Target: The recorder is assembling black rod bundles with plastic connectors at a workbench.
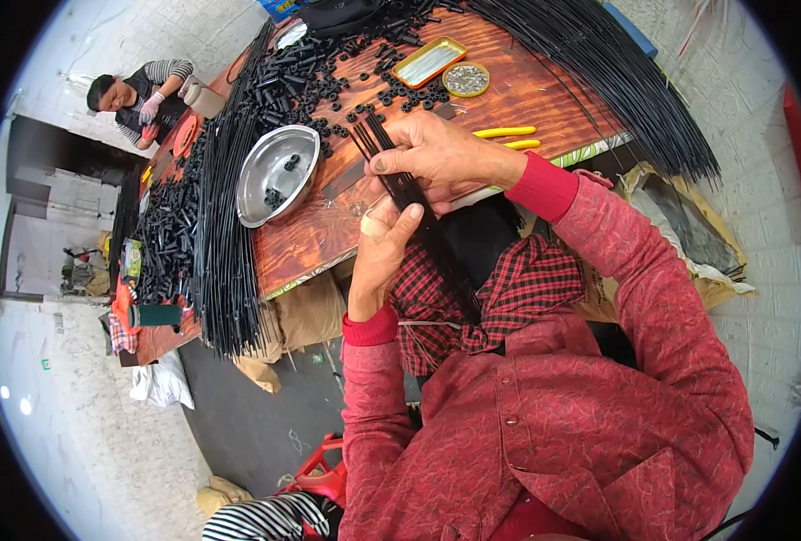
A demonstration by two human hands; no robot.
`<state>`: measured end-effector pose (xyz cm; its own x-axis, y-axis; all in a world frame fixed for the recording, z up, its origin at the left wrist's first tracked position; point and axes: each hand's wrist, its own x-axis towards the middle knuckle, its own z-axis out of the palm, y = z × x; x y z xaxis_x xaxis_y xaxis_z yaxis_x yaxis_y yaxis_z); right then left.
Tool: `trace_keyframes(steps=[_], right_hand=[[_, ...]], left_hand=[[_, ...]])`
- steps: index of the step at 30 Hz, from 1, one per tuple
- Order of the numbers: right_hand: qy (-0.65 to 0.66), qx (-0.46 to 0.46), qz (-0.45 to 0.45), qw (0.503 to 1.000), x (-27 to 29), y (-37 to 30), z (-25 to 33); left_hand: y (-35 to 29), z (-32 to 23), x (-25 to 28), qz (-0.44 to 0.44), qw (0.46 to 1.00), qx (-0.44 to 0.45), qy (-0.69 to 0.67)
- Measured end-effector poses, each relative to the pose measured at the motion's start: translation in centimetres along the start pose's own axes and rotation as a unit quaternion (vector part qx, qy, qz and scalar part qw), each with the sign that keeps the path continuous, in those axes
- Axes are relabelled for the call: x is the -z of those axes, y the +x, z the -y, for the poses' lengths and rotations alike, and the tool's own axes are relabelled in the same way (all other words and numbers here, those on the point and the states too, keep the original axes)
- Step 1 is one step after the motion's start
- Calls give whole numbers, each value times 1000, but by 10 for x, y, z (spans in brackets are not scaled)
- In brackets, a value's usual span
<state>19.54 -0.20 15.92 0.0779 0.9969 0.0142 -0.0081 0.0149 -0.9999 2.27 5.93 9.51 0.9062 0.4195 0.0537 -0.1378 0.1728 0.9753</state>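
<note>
A bundle of thin black rods (446, 257) slants across the table's near edge, its lower end over my red-and-black checked cloth. My left hand (383, 245), a bandage-like strip on its thumb, closes round the bundle's left side. Higher up, my right hand (455, 151) pinches the same rods, whose upper tips fan apart a little past its fingers. To the left stands an oval metal bowl (261, 176) with a few small black pieces in it. Pliers with yellow handles (507, 137) lie just beyond my right wrist.
The wooden table (297, 248) bears scattered black tubes and rings (279, 86). Long black rods hang over its edge at left (223, 243) and right (617, 81). An orange tray (457, 43) and round dish (487, 83) stand at the back. A co-worker (152, 99) sits far left.
</note>
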Motion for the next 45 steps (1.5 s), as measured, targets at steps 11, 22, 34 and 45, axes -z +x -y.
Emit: trace_keyframes(steps=[11, 22, 34, 45], right_hand=[[-33, 81, -7, 996, -2, -19, 2], [-215, 223, 68, 948, -6, -109, 52], [-112, 162, 445, 874, 26, -138, 19], [180, -3, 14, 984, -59, -102, -72]], left_hand=[[-6, 2, 6, 45, 980, 33, -190], [-8, 13, -2, -40, 991, 14, -125], [-36, 16, -22, -72, 982, 86, -149], [-52, -27, -36, -25, 996, 85, 31]])
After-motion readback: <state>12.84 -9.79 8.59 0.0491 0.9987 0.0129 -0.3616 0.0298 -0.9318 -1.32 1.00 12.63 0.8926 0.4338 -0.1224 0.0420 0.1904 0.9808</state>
